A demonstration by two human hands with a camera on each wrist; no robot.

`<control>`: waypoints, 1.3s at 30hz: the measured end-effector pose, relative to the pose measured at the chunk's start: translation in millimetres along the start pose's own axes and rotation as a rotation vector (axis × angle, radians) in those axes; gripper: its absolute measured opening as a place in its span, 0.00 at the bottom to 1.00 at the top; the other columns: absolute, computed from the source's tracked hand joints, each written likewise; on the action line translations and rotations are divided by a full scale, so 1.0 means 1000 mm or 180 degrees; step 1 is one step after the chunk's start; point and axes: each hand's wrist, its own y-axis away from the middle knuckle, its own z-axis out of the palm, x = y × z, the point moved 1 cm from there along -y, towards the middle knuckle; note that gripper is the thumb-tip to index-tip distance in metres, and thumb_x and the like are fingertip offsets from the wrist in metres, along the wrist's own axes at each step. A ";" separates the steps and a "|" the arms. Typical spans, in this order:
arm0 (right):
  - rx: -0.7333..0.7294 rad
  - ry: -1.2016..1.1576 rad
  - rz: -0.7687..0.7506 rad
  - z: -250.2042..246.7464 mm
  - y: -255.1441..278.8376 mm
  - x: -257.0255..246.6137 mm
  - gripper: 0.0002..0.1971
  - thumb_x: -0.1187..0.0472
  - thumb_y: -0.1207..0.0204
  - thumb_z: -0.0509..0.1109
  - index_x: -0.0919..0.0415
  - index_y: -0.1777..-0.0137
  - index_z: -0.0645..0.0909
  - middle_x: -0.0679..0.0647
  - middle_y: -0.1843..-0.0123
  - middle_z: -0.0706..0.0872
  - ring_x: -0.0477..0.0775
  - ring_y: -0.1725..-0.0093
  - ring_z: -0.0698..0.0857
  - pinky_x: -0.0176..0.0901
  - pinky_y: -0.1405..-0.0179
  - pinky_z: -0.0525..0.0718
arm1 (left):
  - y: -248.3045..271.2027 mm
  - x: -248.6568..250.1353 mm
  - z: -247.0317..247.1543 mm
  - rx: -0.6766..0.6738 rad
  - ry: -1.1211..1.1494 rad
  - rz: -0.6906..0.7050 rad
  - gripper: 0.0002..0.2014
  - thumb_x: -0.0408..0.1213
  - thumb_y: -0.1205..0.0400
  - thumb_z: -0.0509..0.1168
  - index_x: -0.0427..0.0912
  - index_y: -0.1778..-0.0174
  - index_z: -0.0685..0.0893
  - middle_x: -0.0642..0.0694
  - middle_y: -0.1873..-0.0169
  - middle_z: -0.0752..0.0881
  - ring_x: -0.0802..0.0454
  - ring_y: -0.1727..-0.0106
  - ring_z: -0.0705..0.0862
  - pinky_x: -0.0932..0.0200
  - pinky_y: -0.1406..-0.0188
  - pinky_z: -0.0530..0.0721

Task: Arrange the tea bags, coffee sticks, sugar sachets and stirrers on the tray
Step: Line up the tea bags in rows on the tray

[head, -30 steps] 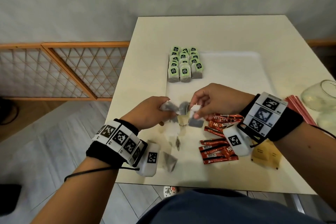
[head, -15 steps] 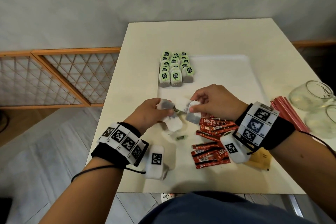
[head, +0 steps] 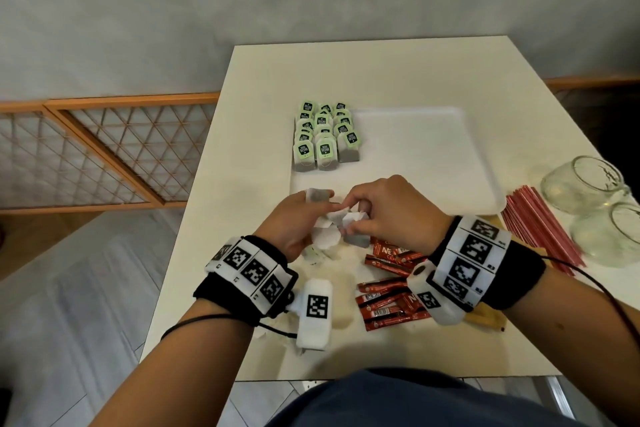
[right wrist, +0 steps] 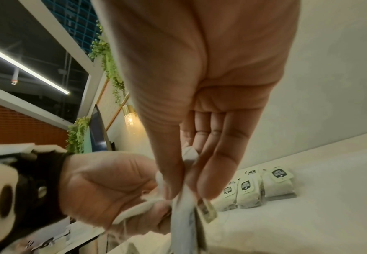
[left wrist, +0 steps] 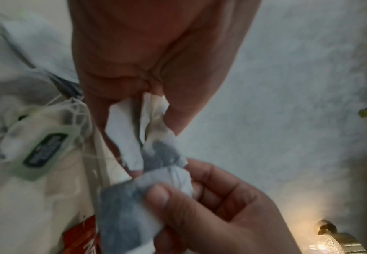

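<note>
Head view: at frame centre, the left hand (head: pixel 294 222) and the right hand (head: pixel 388 211) meet over the near edge of the white tray (head: pixel 426 163). Both pinch a cluster of loose tea bags (head: pixel 341 224); the left fingers are curled round several bags, and one bag protrudes above its fingertips. Rows of tea bags with green tags (head: pixel 323 137) lie overlapping in the tray's upper-left corner. Red coffee sticks (head: pixel 388 302) lie on the table (head: pixel 381 80) below the right hand, partly under the wrist band. Red stirrers (head: pixel 540 225) lie at the right of the frame, beside two glass jars (head: pixel 595 204). A tan sachet (head: pixel 488 317) shows beneath the right wrist.

Left wrist view: the left hand (left wrist: pixel 156 56) fills the top of the frame, its finger and thumb closed on the paper edges of the bags (left wrist: pixel 154 137). The right hand (left wrist: pixel 213 202) enters from the lower right, thumb pressed on a dark-filled bag. Only here are a green tag (left wrist: pixel 43 147) and tangled strings visible, at the left; this area is blurred.

Right wrist view: the right hand (right wrist: pixel 200 86) hangs from the top, thumb and fingers pinching bags (right wrist: pixel 184 214) at lower centre. The left hand (right wrist: pixel 108 189) grips from the left. The arranged tea bag rows (right wrist: pixel 258 187) lie on the tray at the right.
</note>
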 end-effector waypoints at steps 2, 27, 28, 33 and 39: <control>-0.0080 -0.0142 0.0131 -0.008 0.004 0.007 0.15 0.54 0.34 0.82 0.52 0.47 0.89 0.45 0.65 0.85 0.43 0.66 0.83 0.38 0.58 0.81 | 0.001 0.003 -0.005 0.0071 0.0027 0.0183 0.11 0.20 0.21 0.66 0.36 0.45 0.84 0.40 0.56 0.87 0.45 0.63 0.88 0.53 0.64 0.89; -0.1118 -0.2711 0.0551 -0.018 0.004 0.029 0.14 0.73 0.19 0.64 0.64 0.36 0.81 0.62 0.54 0.90 0.54 0.59 0.90 0.44 0.52 0.90 | 0.015 0.018 0.001 -0.0371 -0.0970 0.0621 0.11 0.35 0.20 0.71 0.34 0.45 0.87 0.43 0.75 0.82 0.54 0.83 0.78 0.69 0.85 0.71; -0.1045 -0.2740 0.0591 -0.017 0.003 0.029 0.11 0.72 0.19 0.65 0.64 0.40 0.83 0.61 0.59 0.90 0.52 0.62 0.90 0.41 0.55 0.90 | 0.015 0.018 0.001 -0.0386 -0.0980 0.0568 0.11 0.36 0.20 0.72 0.35 0.45 0.86 0.43 0.75 0.82 0.54 0.83 0.80 0.69 0.85 0.70; -0.0464 -0.2419 0.0885 -0.026 -0.002 0.040 0.06 0.69 0.23 0.72 0.67 0.49 0.87 0.53 0.67 0.89 0.48 0.70 0.86 0.39 0.68 0.88 | 0.015 0.017 -0.002 -0.0116 -0.0946 0.0557 0.04 0.36 0.21 0.73 0.41 0.52 0.88 0.39 0.73 0.82 0.49 0.78 0.76 0.69 0.85 0.66; -0.0225 -0.2608 0.1090 -0.033 -0.011 0.043 0.03 0.67 0.24 0.74 0.66 0.53 0.87 0.54 0.67 0.85 0.48 0.73 0.78 0.38 0.74 0.81 | 0.007 0.016 0.005 0.0314 -0.0855 0.0693 0.06 0.35 0.20 0.72 0.35 0.52 0.85 0.41 0.76 0.83 0.54 0.86 0.77 0.71 0.87 0.66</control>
